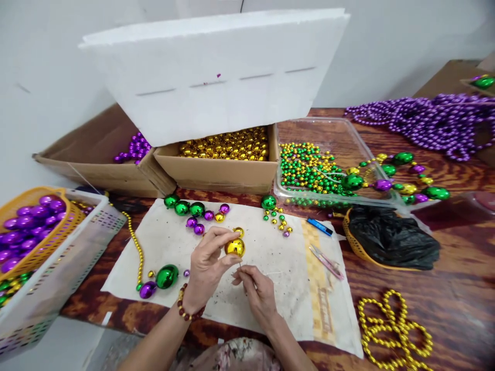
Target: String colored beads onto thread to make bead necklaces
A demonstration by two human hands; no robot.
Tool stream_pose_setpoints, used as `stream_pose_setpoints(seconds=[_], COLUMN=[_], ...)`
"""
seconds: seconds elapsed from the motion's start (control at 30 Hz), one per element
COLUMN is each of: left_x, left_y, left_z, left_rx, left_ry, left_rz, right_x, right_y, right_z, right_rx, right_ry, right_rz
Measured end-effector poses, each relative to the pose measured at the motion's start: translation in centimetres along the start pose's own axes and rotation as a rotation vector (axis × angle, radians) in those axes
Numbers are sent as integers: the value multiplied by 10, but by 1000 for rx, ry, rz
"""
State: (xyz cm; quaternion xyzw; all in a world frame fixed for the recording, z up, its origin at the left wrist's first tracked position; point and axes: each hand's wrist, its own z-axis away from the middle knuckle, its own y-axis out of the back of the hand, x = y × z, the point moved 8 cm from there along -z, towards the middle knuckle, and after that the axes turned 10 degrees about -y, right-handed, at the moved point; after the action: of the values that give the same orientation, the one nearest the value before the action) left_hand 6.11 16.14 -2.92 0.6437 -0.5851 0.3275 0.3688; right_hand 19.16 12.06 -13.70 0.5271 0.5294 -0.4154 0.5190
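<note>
A gold ball [234, 248] gleams above a white cloth [297, 288] on a dark wooden counter [456, 278], pinched between the thumb and fingers of a worker's left hand [205, 260]. From where I stand, the right hand [258, 292] is just below it, its fingertips closed on a thin strand [240, 265] that runs up to the underside of the ball. A bracelet [185, 305] of dark and gold beads circles the left wrist. Just behind the held ball lies a smaller gold bead [238, 232]. Toward the cloth's far edge, three green balls [181, 208] sit in a row beside a cluster of purple beads [199, 229]; to the left, a string of gold beads [135, 237] leads down to a purple ball [147, 289] and a large green ball [167, 276]. On the right side of the cloth rest a blue cutter [319, 227] and pink-handled snips [328, 263], with a looped gold strand [402, 330] on the bare wood beyond. Behind the cloth, a cardboard box [216, 174] brims with gold beads under a leaning white panel [216, 67], next to a clear tray [350, 131] of green and gold beads.
</note>
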Motion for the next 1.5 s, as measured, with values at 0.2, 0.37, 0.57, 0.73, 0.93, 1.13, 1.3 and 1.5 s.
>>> stream_pose_setpoints(seconds=[0.2, 0.37, 0.57, 0.73, 0.93, 1.13, 1.3, 1.5], left_x=[4, 5, 6, -3, -38, -46, -41, -41], left_y=[0, 2, 3, 0, 14, 15, 14, 16], left_z=[1, -1, -4, -3, 4, -3, -6, -1], left_rx=[-47, -34, -17, -28, 149, 240, 227, 206], left_ry=[-18, -23, 2, 133, 350, 377, 337, 287], left_rz=[-58, -82, -110, -24, 148, 345, 354, 352], right_x=[-4, -9, -10, -10, 2, 11, 12, 12], right_y=[0, 0, -3, -4, -4, -7, -8, -7], right_z=[2, 2, 5, 2, 3, 15, 15, 13], right_rx=[3, -5, -11, -35, -108, -118, -94, -74], right_ry=[36, 55, 52, 25, -11, -2, 0, 12], right_rz=[-10, 0, -8, -19, 33, 70, 53, 28])
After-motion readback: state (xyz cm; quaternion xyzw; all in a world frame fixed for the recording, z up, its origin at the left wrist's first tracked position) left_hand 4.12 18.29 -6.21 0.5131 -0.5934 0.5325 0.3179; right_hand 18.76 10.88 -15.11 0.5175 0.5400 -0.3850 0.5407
